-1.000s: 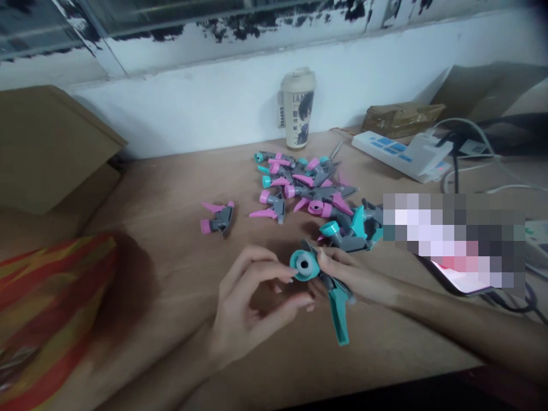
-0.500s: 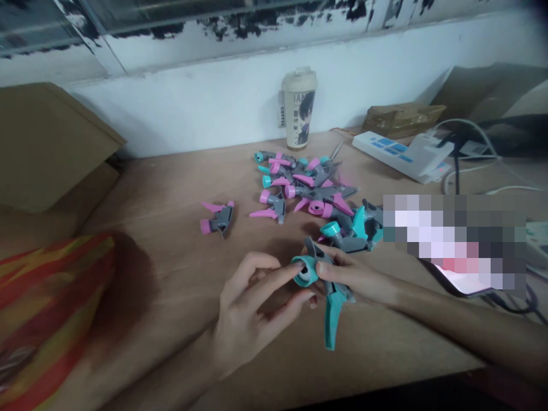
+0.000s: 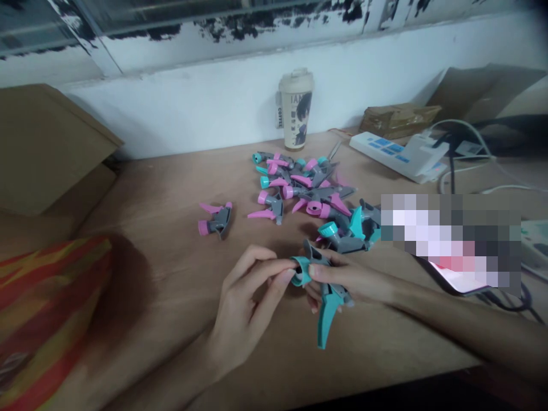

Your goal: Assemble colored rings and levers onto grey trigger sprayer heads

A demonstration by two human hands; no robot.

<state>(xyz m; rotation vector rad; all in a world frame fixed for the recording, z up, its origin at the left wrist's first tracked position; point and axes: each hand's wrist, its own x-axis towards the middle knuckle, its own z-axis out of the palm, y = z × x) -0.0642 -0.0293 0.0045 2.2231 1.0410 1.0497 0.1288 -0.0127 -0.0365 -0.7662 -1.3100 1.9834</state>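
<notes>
My right hand (image 3: 331,277) is closed around a grey and teal trigger spray head (image 3: 329,319), its thumb on the teal screw collar. The collar opening faces left and the teal trigger points down. At that opening my left hand (image 3: 250,299) pinches, thumb and index fingertips together at the collar's rim; what lies between the fingertips is hidden. Beyond my hands lies a pile of trigger spray heads (image 3: 314,191) in grey with pink or teal parts. A grey and pink spray head (image 3: 220,220) lies apart on the left.
A lidded coffee cup (image 3: 296,111) stands against the wall. On the right are a white power strip (image 3: 391,154), cables and a partly blurred phone (image 3: 460,279). Cardboard (image 3: 51,148) and a red and yellow bag (image 3: 55,319) take up the left of the wooden table (image 3: 171,188).
My left thumb has come up against the collar beside the index finger, closing into a pinch. The spray head has turned slightly, so its opening faces more to the left.
</notes>
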